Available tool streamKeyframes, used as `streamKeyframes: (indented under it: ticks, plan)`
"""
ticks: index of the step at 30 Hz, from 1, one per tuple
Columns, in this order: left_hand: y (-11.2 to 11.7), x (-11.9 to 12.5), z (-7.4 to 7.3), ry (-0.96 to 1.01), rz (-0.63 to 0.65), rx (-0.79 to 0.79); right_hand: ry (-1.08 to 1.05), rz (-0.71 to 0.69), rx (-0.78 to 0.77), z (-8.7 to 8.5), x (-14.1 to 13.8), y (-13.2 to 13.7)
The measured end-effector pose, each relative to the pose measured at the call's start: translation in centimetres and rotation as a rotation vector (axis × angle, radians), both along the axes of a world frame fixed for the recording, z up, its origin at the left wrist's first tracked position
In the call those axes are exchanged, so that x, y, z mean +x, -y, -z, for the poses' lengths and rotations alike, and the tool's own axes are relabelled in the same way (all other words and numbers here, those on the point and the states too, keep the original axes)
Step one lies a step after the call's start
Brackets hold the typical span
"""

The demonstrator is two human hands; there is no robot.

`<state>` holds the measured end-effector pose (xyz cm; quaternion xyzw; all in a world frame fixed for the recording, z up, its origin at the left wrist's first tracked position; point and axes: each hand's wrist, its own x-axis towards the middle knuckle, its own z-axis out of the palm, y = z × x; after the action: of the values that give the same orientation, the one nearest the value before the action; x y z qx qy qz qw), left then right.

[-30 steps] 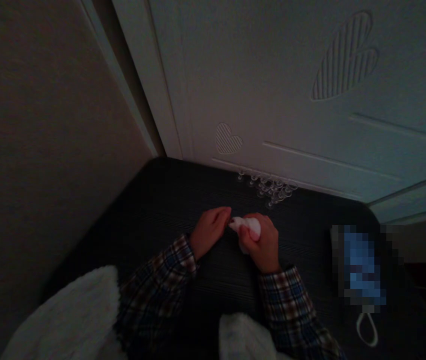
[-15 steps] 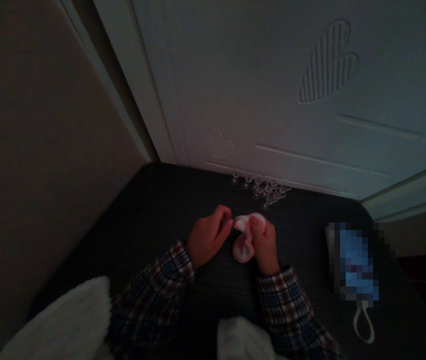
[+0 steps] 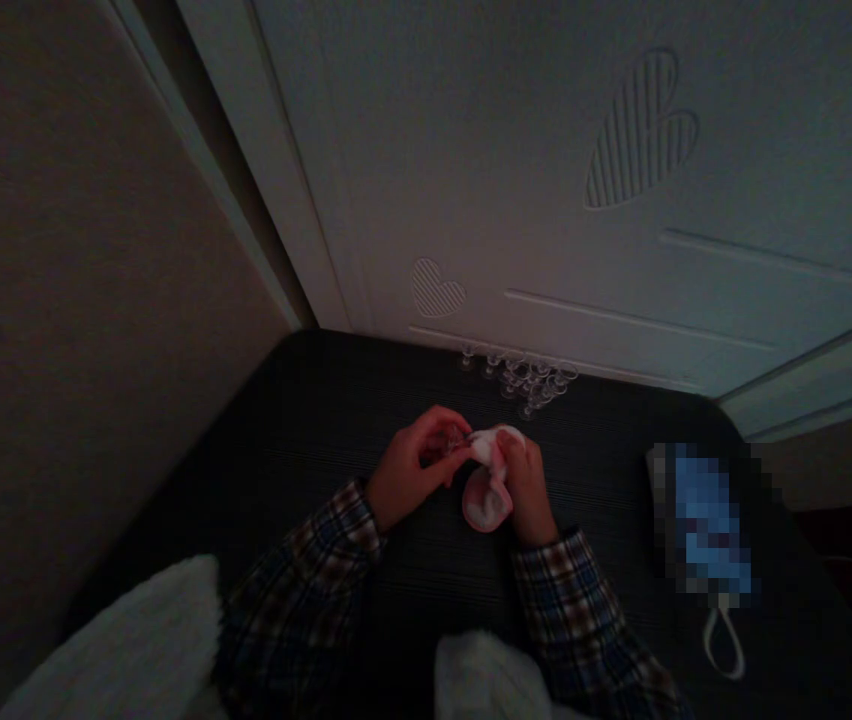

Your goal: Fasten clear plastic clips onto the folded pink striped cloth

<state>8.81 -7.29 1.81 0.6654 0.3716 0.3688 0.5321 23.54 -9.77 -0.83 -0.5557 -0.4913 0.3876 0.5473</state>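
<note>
My left hand is closed at the centre of the dark table, its fingers curled around a small clear piece that looks like a tiny goblet. My right hand grips a pink and white cloth, which bunches up between the thumb and fingers. One end of the cloth reaches the left fingertips and meets the clear piece. Its other end hangs down as a loose, cup-shaped fold. Much of the clear piece is hidden by fingers and dim light.
Several tiny clear goblet-like pieces stand clustered at the back of the dark table, against a white panel with heart reliefs. A blurred-out blue item with a white wrist loop lies at right. A wall borders the left side.
My left hand has turned and its fingers have opened a little, so the clear piece shows more. The cloth's hanging fold has spread wider. The view has shifted slightly.
</note>
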Motion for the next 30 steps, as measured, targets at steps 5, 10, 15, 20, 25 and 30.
streamKeyframes:
  ticks: [5, 10, 15, 20, 25, 30]
  plan:
    - [-0.6, -0.4, 0.3, -0.085, -0.017, 0.024, 0.024, 0.0, 0.021, 0.1, -0.1, 0.2]
    - [-0.9, -0.5, 0.5, -0.122, 0.003, 0.067, 0.096, 0.014, 0.024, -0.1, -0.3, 0.3]
    - [-1.0, -0.6, 0.5, -0.173, -0.05, 0.155, 0.2, 0.089, 0.064, -0.3, -0.3, 0.3]
    - [-1.0, -0.8, 0.4, -0.246, -0.099, 0.197, 0.375, 0.058, 0.18, -0.7, -0.3, 0.4]
    - [-1.0, -0.9, 0.2, -0.271, -0.089, 0.245, 0.431, 0.001, 0.198, -1.1, -0.3, 0.5]
    - [-1.0, -1.1, 0.3, -0.211, 0.008, 0.256, 0.329, -0.025, 0.078, -0.3, 0.1, 0.3]
